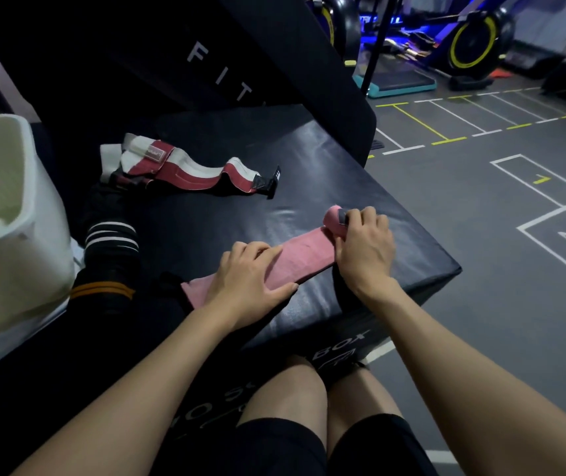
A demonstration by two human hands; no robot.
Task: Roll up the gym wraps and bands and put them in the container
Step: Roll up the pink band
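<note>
A pink wrap (303, 257) lies flat across the near part of the black padded box (309, 173). My left hand (245, 281) presses flat on the wrap's middle. My right hand (365, 245) grips the rolled-up far end of the wrap, a small pink roll with a dark tab showing above my fingers. A red-and-white wrap (185, 170) lies unrolled farther back on the box. Black bands with white and orange stripes (108, 255) lie piled at the left. The white container (10, 214) stands at the far left.
A tall black pad with white letters (226, 63) leans behind the box. Grey gym floor with painted lines and numbers (515, 201) spreads to the right. Exercise machines with yellow-rimmed wheels (477, 42) stand at the back. My bare knees are below the box.
</note>
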